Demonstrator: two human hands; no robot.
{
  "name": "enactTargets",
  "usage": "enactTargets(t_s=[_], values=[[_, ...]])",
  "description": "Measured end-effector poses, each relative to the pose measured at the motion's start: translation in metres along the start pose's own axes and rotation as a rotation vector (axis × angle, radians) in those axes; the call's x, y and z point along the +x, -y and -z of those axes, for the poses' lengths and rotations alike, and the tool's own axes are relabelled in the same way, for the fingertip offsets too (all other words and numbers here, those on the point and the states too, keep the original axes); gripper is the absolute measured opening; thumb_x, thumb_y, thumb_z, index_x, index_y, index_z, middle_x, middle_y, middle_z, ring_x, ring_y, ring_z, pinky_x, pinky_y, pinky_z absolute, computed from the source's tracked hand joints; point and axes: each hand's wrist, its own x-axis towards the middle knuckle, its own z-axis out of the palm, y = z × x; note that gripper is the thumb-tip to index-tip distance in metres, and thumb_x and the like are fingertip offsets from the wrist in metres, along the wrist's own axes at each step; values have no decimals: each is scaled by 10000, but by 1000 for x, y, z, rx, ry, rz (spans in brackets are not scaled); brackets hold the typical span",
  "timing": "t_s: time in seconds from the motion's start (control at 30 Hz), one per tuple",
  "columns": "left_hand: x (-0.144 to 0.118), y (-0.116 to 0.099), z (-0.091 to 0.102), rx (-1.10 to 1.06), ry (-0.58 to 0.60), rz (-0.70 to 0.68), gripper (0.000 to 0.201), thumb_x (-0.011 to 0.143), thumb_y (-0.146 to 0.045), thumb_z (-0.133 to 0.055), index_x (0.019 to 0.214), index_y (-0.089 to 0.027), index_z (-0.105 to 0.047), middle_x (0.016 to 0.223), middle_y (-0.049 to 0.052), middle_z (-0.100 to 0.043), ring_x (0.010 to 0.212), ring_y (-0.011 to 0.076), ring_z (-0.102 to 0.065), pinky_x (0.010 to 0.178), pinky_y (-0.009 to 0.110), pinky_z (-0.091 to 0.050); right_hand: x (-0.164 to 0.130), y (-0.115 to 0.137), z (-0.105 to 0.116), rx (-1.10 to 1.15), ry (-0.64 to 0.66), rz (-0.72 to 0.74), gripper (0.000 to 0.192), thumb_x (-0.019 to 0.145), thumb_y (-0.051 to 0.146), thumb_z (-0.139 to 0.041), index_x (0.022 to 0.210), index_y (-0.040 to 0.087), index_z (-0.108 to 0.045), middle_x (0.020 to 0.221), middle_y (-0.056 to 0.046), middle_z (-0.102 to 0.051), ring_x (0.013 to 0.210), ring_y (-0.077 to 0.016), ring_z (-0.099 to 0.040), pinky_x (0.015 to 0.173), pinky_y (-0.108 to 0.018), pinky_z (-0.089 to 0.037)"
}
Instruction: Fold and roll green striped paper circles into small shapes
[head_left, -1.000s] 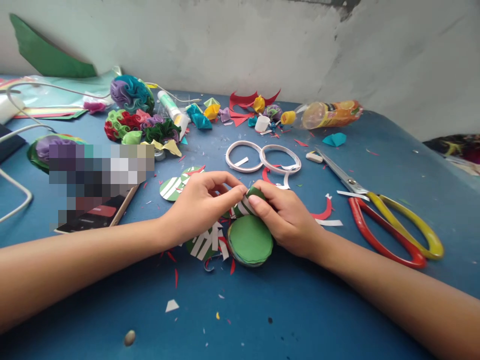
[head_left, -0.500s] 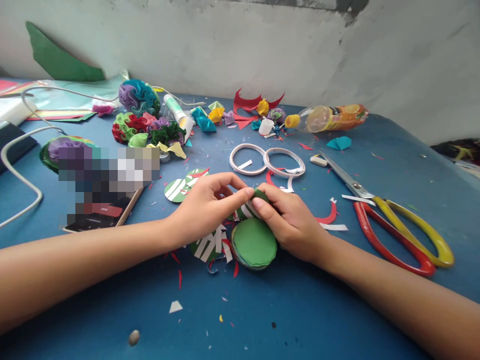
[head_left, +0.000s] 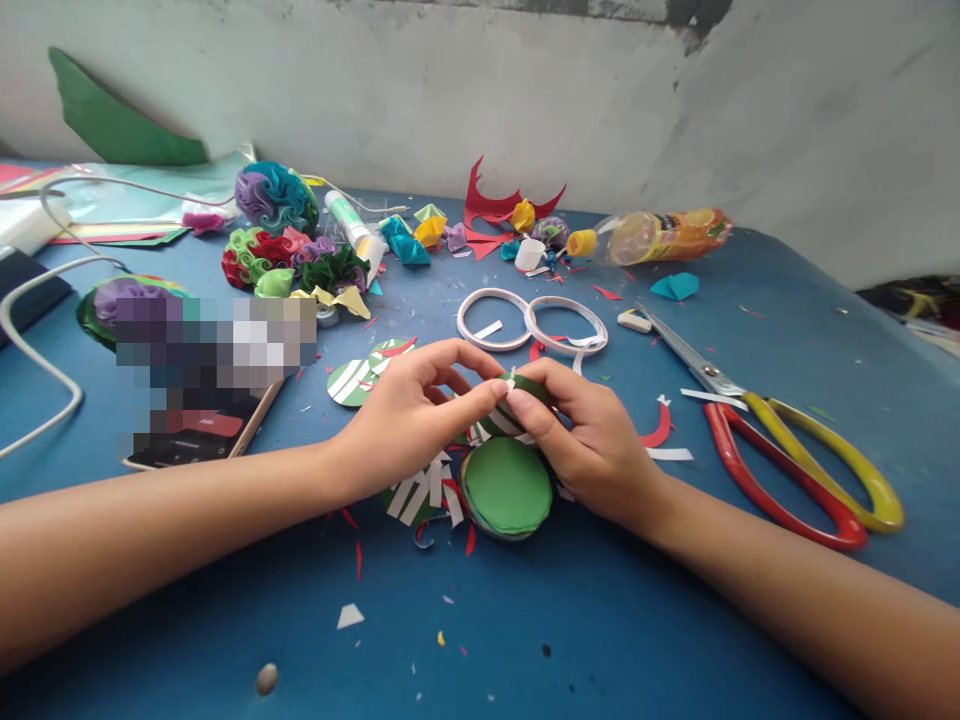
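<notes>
Between my two hands is a green paper circle [head_left: 517, 393] with white tape strips on it. My right hand [head_left: 581, 425] grips its right side between thumb and fingers. At its upper left edge, my left hand [head_left: 424, 410] pinches thumb and forefinger together, and a small white bit shows by the fingertips. Just below lies a stack of green paper circles [head_left: 506, 487]. Left of the stack, a green circle [head_left: 394, 500] is partly covered by loose white strips [head_left: 436, 485]. More green circles with white strips [head_left: 350, 382] lie beyond my left wrist.
Large scissors [head_left: 795, 450] with red and yellow handles lie right. Two tape rolls [head_left: 491, 320] and a plastic bottle [head_left: 660, 238] are further back. A phone [head_left: 210, 430], ruffled paper flowers [head_left: 274, 197] and a white cable [head_left: 45, 270] occupy the left. Red scraps [head_left: 358, 560] are scattered about.
The green circle has turned between my fingers, showing more of its face, with a white bit now at the fingertips. My right hand has shifted slightly.
</notes>
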Motion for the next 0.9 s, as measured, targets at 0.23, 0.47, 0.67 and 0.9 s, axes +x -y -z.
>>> enactTargets(t_s=[0.23,0.47,0.67,0.9], values=[[-1,2,0,29,-47,-25,186,781,-337,-601,813,-156,-568,670,-8,-561,562,64,-502,479,157,-400,1,-3,-1,140,-71,-106,167,868,341,-460,839,187,-516,638,27,-490,547,-75,-459,469,-191,-355],[-1,1,0,23,-31,-26,184,781,-330,-599,815,-151,-577,653,-9,-553,539,56,-480,455,147,-389,3,-3,-1,130,-96,-109,151,857,320,-494,817,179,-528,662,20,-529,562,-76,-490,483,-194,-373],[-1,1,0,13,-26,-29,159,791,-310,-587,801,-151,-583,662,-14,-554,528,43,-460,449,137,-381,4,-7,-3,84,-204,-96,189,816,323,-563,943,201,-494,860,-17,-564,736,-118,-559,647,-254,-451],[-1,1,0,41,-35,-48,162,790,-305,-588,809,-144,-586,663,-8,-556,531,48,-470,445,139,-384,6,-7,-2,24,-223,-21,145,805,290,-577,747,194,-485,726,11,-521,691,-111,-511,666,-260,-436]])
